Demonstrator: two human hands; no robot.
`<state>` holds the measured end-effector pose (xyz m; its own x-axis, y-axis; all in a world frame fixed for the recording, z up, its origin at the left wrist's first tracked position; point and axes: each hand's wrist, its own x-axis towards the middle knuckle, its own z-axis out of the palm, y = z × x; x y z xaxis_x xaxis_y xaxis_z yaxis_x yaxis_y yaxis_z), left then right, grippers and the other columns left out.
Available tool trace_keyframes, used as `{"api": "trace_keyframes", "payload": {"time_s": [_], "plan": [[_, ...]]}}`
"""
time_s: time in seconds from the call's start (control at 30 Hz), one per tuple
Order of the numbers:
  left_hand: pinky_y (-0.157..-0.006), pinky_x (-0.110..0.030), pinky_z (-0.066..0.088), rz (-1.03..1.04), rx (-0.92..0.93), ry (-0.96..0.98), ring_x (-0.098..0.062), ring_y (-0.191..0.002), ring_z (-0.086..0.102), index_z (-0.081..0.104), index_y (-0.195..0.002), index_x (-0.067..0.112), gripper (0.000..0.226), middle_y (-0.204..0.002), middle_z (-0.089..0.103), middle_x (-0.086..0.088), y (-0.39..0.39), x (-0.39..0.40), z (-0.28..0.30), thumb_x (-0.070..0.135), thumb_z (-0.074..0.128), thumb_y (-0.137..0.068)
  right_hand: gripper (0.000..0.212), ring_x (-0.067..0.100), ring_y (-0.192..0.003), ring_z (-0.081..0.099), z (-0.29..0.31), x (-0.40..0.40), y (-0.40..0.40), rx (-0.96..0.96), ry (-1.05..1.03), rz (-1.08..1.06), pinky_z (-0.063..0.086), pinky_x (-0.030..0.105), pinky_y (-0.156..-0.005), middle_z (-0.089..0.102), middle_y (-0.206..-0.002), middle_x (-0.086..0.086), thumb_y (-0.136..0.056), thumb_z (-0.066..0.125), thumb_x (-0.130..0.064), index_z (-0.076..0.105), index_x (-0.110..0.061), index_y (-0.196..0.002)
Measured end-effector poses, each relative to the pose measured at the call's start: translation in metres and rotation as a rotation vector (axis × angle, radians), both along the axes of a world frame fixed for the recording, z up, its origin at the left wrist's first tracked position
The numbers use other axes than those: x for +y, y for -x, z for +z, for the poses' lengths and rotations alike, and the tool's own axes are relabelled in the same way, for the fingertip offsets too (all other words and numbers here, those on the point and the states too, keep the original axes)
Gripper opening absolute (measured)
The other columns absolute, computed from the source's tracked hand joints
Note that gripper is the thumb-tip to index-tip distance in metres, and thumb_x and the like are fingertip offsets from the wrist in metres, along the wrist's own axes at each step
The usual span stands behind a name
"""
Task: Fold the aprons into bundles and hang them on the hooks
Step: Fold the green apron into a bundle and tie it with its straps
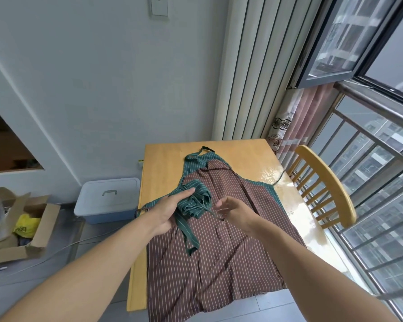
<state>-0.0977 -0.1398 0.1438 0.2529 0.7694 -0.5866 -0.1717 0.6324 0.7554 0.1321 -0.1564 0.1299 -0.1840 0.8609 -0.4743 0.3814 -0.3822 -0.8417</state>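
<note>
Lower hem of the brown striped apron (219, 263) cut off by the bottom edge of the frame, and most of a green apron (197, 162) beneath it hidden, only its bib and edges showing at centre. Underside of the green striped bundle (196, 201) concealed by the left hand (170, 212), whose fingertips vanish behind the cloth; right hand (233, 211) blurred at its fingers, grip on the thin strap impossible to tell. Cardboard box (21, 228) at left edge cropped, its contents too jumbled to identify.
</note>
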Motion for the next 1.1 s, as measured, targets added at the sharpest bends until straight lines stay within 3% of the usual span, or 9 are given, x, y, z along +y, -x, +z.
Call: {"api": "trace_keyframes", "payload": {"time_s": [0.13,0.33,0.47,0.6,0.7,0.8,0.93,1.0,1.1], "plan": [[-0.061,-0.032,0.056,-0.182,-0.049,0.029,-0.024,-0.076,0.07,0.07,-0.117,0.005,0.053,-0.102,0.074,-0.016,0.0,-0.003,0.013,0.042,0.077,-0.08,0.034,-0.002,-0.105,0.059,0.006,-0.013,0.022,0.093,-0.005,0.101,0.039,0.032,-0.104,0.065,-0.111,-0.014,-0.097,0.058,-0.001,0.057,-0.03,-0.113],[-0.063,-0.032,0.057,-0.195,0.046,-0.058,-0.022,-0.079,0.072,0.073,-0.112,0.006,0.051,-0.105,0.076,-0.015,-0.001,-0.004,0.017,0.042,0.079,-0.076,0.02,0.002,-0.109,0.068,-0.006,-0.016,0.041,0.176,-0.031,0.104,0.048,0.023,-0.102,0.075,-0.113,-0.007,-0.102,0.057,-0.011,0.066,-0.015,-0.119],[-0.074,-0.036,0.055,-0.344,-0.012,0.023,-0.024,-0.085,0.069,0.07,-0.122,0.007,0.055,-0.108,0.072,-0.014,0.007,-0.002,0.014,0.044,0.077,-0.082,0.064,0.008,-0.112,0.067,-0.017,-0.014,0.041,0.109,-0.18,0.008,0.049,0.039,-0.108,0.07,-0.122,-0.004,-0.082,0.083,-0.025,0.05,-0.02,-0.137],[-0.074,-0.035,0.055,-0.39,-0.042,0.041,-0.024,-0.089,0.07,0.071,-0.118,0.008,0.056,-0.11,0.072,-0.015,0.005,0.0,0.017,0.046,0.08,-0.078,0.013,-0.009,-0.096,0.064,-0.007,-0.016,0.054,0.034,-0.196,0.222,0.05,0.021,-0.097,0.069,-0.105,-0.014,-0.101,0.058,-0.016,0.066,-0.023,-0.109],[-0.065,-0.033,0.059,-0.272,-0.054,0.035,-0.025,-0.083,0.07,0.07,-0.115,0.007,0.05,-0.106,0.073,-0.015,0.007,0.006,0.015,0.044,0.074,-0.083,0.02,0.012,-0.101,0.068,-0.016,-0.016,0.054,0.071,-0.103,0.161,0.045,0.034,-0.105,0.072,-0.103,-0.013,-0.106,0.049,-0.018,0.068,-0.018,-0.113],[-0.068,-0.037,0.059,-0.036,0.029,0.018,-0.028,-0.085,0.07,0.071,-0.116,0.005,0.055,-0.106,0.076,-0.014,0.012,0.016,-0.006,0.047,0.079,-0.081,0.024,0.019,-0.065,0.061,-0.024,-0.019,0.053,0.086,-0.107,0.03,0.054,0.033,-0.071,0.064,-0.076,0.0,-0.104,0.055,-0.023,0.067,-0.006,-0.115],[-0.088,-0.041,0.058,0.082,0.203,0.074,-0.028,-0.099,0.073,0.071,-0.117,0.012,0.075,-0.108,0.077,-0.008,0.015,0.018,-0.048,0.062,0.085,-0.063,0.026,0.001,-0.045,0.038,-0.029,-0.013,0.049,-0.213,-0.242,0.143,0.033,0.024,-0.05,0.047,-0.059,-0.011,-0.099,0.06,-0.042,0.068,-0.021,-0.086],[-0.094,-0.044,0.057,0.103,0.212,0.113,-0.029,-0.1,0.072,0.068,-0.118,0.013,0.073,-0.107,0.076,-0.009,0.012,0.015,-0.064,0.065,0.081,-0.068,0.036,0.0,-0.037,0.039,-0.027,-0.012,0.052,-0.243,-0.222,0.115,0.034,0.017,-0.044,0.051,-0.061,-0.01,-0.085,0.07,-0.05,0.068,-0.019,-0.103],[-0.077,-0.04,0.059,0.22,0.191,0.149,-0.029,-0.094,0.072,0.061,-0.124,0.015,0.072,-0.107,0.073,-0.009,0.002,0.013,-0.075,0.065,0.077,-0.075,0.078,-0.002,-0.039,0.044,-0.03,-0.014,0.055,-0.173,-0.219,0.05,0.036,0.011,-0.043,0.05,-0.069,-0.007,-0.067,0.077,-0.057,0.049,-0.024,-0.132]]}}
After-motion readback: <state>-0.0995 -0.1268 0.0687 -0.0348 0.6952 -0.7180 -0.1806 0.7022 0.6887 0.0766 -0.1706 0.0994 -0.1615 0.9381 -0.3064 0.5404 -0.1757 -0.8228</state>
